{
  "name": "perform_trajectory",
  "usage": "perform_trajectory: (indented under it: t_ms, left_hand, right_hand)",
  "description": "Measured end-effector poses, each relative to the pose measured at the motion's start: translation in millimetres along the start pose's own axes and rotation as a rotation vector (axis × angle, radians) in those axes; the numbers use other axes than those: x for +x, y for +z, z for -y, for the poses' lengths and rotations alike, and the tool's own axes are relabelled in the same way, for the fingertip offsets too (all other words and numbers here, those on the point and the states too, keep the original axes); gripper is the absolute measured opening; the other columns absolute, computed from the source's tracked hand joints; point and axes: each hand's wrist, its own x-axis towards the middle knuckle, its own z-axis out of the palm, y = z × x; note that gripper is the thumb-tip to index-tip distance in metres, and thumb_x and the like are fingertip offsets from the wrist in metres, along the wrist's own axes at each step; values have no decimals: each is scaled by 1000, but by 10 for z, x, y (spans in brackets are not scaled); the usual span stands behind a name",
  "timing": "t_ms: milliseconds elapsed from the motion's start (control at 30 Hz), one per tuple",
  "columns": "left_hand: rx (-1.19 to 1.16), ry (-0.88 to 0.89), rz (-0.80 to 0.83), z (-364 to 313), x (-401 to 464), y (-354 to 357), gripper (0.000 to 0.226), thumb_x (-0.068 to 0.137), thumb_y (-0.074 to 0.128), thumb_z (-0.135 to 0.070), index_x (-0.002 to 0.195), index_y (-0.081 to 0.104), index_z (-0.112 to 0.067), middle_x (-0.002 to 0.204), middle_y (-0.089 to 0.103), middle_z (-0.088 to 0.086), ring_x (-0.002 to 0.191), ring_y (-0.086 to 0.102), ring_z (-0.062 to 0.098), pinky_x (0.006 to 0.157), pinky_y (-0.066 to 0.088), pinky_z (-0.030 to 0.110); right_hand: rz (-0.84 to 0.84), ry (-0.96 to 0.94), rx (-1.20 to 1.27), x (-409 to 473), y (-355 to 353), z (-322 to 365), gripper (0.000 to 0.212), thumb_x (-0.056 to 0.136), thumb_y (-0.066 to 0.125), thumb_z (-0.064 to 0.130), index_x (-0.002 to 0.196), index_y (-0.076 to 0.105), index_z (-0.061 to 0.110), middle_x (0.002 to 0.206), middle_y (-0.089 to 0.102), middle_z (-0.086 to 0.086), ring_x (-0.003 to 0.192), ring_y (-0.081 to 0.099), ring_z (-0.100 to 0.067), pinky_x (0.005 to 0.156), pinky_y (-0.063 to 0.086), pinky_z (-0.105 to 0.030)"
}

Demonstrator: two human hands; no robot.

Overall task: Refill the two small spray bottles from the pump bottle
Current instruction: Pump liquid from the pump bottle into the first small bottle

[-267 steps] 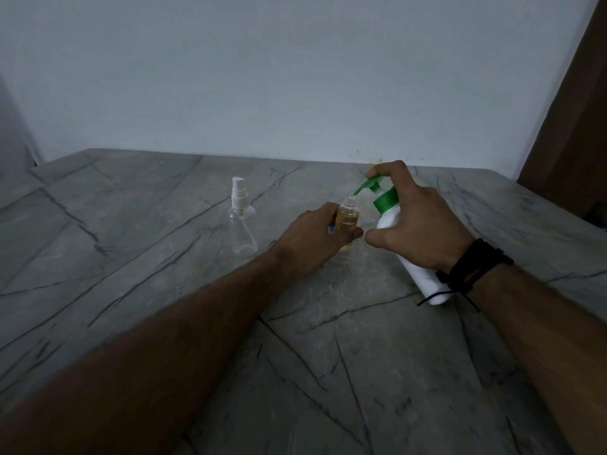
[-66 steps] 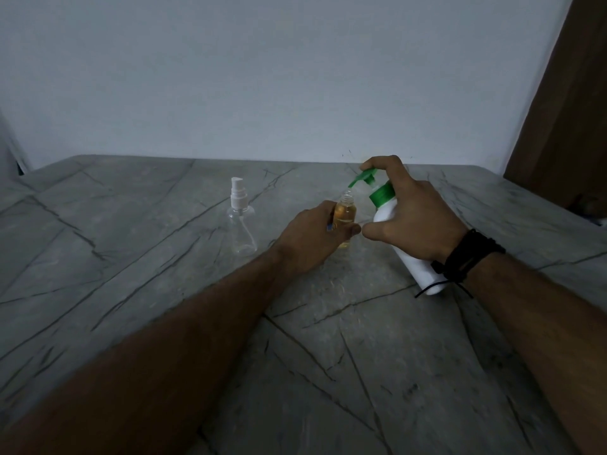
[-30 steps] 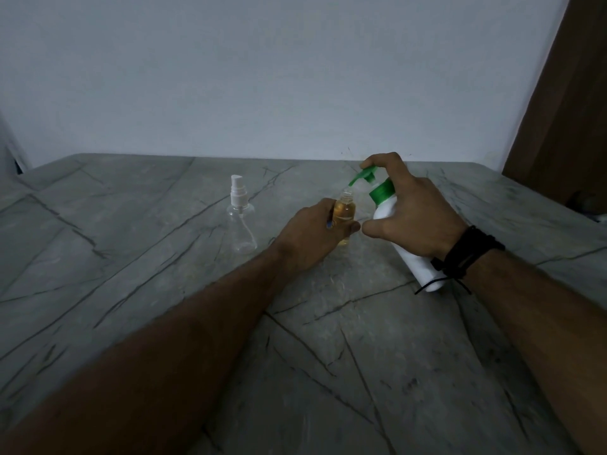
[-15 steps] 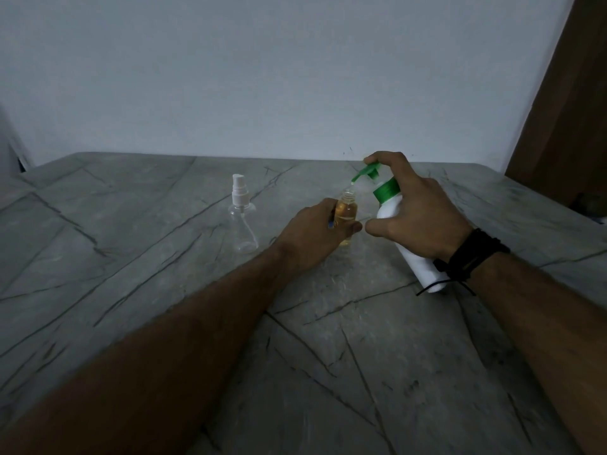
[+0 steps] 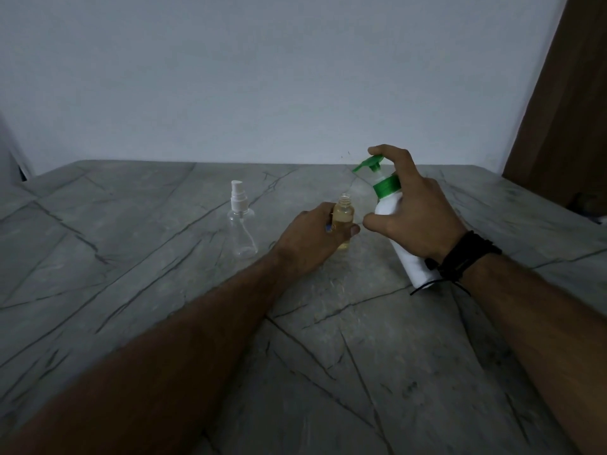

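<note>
— The spout has come away. Half a second ago the green nozzle sat right over the mouth of the small open-necked bottle of amber liquid (image 5: 342, 221); now the white pump bottle with the green collar and pump head (image 5: 391, 208) is lifted up and to the right of centre.

— And the hands?

— Apart. The left hand (image 5: 312, 239) stays wrapped round the amber bottle on the grey veined stone bench (image 5: 164, 290); the right hand (image 5: 417, 218) grips the pump bottle, forefinger on the pump.

— So the first is done?

— Looks nearly full, I'd say. The clear empty spray bottle with a white sprayer (image 5: 241, 224), left of centre, waits untouched.
</note>
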Motion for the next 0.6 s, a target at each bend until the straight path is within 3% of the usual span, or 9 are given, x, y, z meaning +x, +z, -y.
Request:
perform_trajectory:
  t_ms: [133,233,367,600]
  left_hand:
    - [10,2,3,11,1,-8,54,90,59,-49,134,50,-19,126,60,-3,109,56,12,84,38,23]
    - [1,21,-11,27,5,-16,57,87,63,-50,134,48,-21,123,60,-5,104,55,8,83,39,22]
    - [-54,33,-9,86,33,-46,57,85,69,-31,135,45,-19,126,59,-2,112,56,14,91,46,27]
    - [-33,68,-14,114,49,-41,57,83,69,-27,135,45,-18,127,58,0,111,56,15,90,48,30]
  right_hand:
    - [-122,47,40,18,46,-111,89,69,77,18,144,32,31,89,65,4,73,61,-10,66,49,-25]
    - [-234,117,-3,67,68,-205,76,70,74,32,137,40,22,91,62,-1,79,60,-21,70,49,-32]
    - [-286,152,5,162,76,-325,54,73,73,38,115,46,18,96,59,-3,87,57,-24,77,51,-41]
    - [-312,175,21,298,141,-456,62,78,79,39,122,44,13,110,53,-4,103,51,-24,84,44,-35]
